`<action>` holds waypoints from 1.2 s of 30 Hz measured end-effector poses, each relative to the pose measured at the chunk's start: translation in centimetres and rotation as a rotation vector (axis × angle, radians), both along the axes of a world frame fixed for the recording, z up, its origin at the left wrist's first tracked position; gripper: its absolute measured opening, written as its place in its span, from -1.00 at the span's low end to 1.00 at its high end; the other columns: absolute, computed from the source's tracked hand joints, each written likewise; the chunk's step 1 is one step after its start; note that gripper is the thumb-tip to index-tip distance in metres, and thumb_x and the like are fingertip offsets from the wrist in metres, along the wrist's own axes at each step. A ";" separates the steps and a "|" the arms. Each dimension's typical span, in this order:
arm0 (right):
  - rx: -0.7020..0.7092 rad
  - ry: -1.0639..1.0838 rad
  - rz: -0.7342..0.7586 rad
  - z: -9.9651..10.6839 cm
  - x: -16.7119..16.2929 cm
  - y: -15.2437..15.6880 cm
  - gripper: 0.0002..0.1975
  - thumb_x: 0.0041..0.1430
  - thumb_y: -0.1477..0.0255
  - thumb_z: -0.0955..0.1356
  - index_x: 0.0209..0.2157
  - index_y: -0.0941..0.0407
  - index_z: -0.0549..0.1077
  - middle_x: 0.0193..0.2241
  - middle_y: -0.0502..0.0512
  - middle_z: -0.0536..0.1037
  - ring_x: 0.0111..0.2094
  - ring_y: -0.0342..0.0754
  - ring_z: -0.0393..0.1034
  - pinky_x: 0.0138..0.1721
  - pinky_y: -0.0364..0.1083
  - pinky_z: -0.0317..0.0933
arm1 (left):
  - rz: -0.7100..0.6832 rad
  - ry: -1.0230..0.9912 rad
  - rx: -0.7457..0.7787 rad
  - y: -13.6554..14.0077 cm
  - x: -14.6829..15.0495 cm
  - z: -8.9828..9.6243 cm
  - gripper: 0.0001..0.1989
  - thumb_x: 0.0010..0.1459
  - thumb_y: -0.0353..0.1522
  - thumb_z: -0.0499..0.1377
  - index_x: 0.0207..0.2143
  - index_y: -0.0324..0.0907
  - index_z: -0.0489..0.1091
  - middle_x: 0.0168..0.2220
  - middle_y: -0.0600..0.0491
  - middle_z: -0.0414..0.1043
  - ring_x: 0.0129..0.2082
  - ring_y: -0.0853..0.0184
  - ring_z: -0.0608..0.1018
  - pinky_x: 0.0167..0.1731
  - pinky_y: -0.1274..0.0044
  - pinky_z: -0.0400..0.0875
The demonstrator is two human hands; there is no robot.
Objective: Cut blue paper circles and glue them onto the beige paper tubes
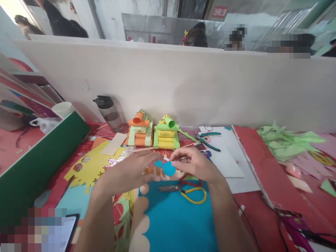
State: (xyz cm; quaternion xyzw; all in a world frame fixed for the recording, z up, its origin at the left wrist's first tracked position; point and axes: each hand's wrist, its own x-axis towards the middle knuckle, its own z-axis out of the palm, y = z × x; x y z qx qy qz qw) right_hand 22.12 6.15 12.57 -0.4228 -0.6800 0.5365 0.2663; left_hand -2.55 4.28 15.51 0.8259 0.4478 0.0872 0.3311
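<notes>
My right hand (191, 161) is curled, its thumb and index finger pinched at the upper edge of a blue paper circle (169, 169). A small white strip (166, 159) shows by these fingertips. My left hand (135, 169) reaches in from the other side, its fingers stretched and apart, close to a smaller blue paper piece (158, 163). Below both hands lies a blue paper sheet (181, 220). On it rest scissors (183, 190) with one yellow and one red handle, blades pointing left. Beside its left edge runs a scalloped beige paper (141, 224).
Behind my hands stand an orange paper model (140, 133) and a yellow-green one (166, 134). Green-handled pliers (210, 140) lie right of them. A water bottle (109, 113), yellow paper cut-outs (88, 164) and a phone (69, 231) are on the left. A white partition (196, 84) crosses behind.
</notes>
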 end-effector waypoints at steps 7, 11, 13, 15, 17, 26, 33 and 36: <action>-0.096 -0.035 0.048 -0.1 -0.5 -0.2 -0.84 0.16 0.34 0.43 -0.27 0.12 0.57 -0.36 0.06 0.59 -0.38 -0.06 0.48 -0.36 -0.13 0.34 | -0.043 0.048 -0.082 -0.1 0.1 -1.3 -0.71 0.19 -0.26 0.17 -0.02 0.01 0.40 -0.14 0.05 0.55 -0.18 0.18 0.58 -0.30 0.49 0.35; -0.090 -0.060 0.045 -0.2 -0.6 -0.2 -0.86 0.17 0.35 0.42 -0.27 0.11 0.57 -0.35 0.07 0.59 -0.40 -0.07 0.47 -0.40 -0.14 0.32 | -0.039 0.044 -0.084 -0.1 0.3 -1.3 -0.74 0.17 -0.30 0.15 -0.06 0.01 0.42 -0.16 0.04 0.56 -0.23 0.18 0.58 -0.32 0.48 0.34; -0.067 -0.067 0.050 -0.1 -0.6 -0.2 -0.89 0.16 0.38 0.42 -0.29 0.10 0.58 -0.37 0.06 0.58 -0.37 -0.06 0.47 -0.38 -0.14 0.32 | -0.036 0.045 -0.086 -0.1 0.3 -1.2 -0.75 0.18 -0.30 0.15 -0.07 0.01 0.42 -0.19 0.04 0.57 -0.24 0.18 0.58 -0.32 0.48 0.34; -0.061 -0.073 0.061 0.0 -0.6 -0.2 -0.89 0.17 0.40 0.41 -0.28 0.11 0.58 -0.40 0.04 0.57 -0.41 -0.09 0.45 -0.39 -0.14 0.30 | -0.032 0.040 -0.089 0.0 0.3 -1.2 -0.75 0.19 -0.28 0.14 -0.07 0.01 0.43 -0.19 0.05 0.57 -0.24 0.19 0.59 -0.32 0.48 0.34; -0.066 -0.085 0.067 0.1 -0.6 -0.2 -0.88 0.17 0.40 0.40 -0.27 0.12 0.58 -0.43 0.02 0.54 -0.45 -0.11 0.43 -0.42 -0.15 0.28 | -0.031 0.039 -0.093 0.0 0.4 -1.2 -0.76 0.20 -0.28 0.13 -0.07 0.01 0.43 -0.19 0.06 0.57 -0.25 0.21 0.59 -0.34 0.49 0.34; -0.044 -0.128 0.082 0.0 -0.9 -0.1 -0.88 0.18 0.40 0.40 -0.27 0.13 0.55 -0.47 -0.01 0.47 -0.44 -0.12 0.34 -0.42 -0.16 0.21 | -0.031 0.078 -0.077 0.0 0.4 -1.2 -0.76 0.20 -0.28 0.16 -0.06 0.02 0.42 -0.13 0.07 0.56 -0.20 0.18 0.57 -0.31 0.47 0.32; -0.003 -0.115 0.037 -0.7 -0.2 0.1 -0.80 0.17 0.31 0.44 -0.20 0.09 0.48 -0.35 0.01 0.44 -0.36 -0.10 0.29 -0.35 -0.16 0.20 | -0.024 0.085 -0.127 0.1 0.5 -0.8 -0.74 0.18 -0.29 0.15 -0.05 0.00 0.42 -0.15 0.09 0.56 -0.19 0.22 0.57 -0.29 0.49 0.32; -0.048 -0.143 0.084 -0.9 -0.1 0.2 -0.70 0.09 0.31 0.49 -0.15 0.08 0.46 -0.30 0.00 0.44 -0.32 -0.09 0.32 -0.32 -0.15 0.22 | -0.027 0.105 -0.133 0.1 0.5 -0.7 -0.74 0.19 -0.27 0.15 -0.05 0.01 0.41 -0.13 0.11 0.55 -0.19 0.23 0.56 -0.28 0.50 0.31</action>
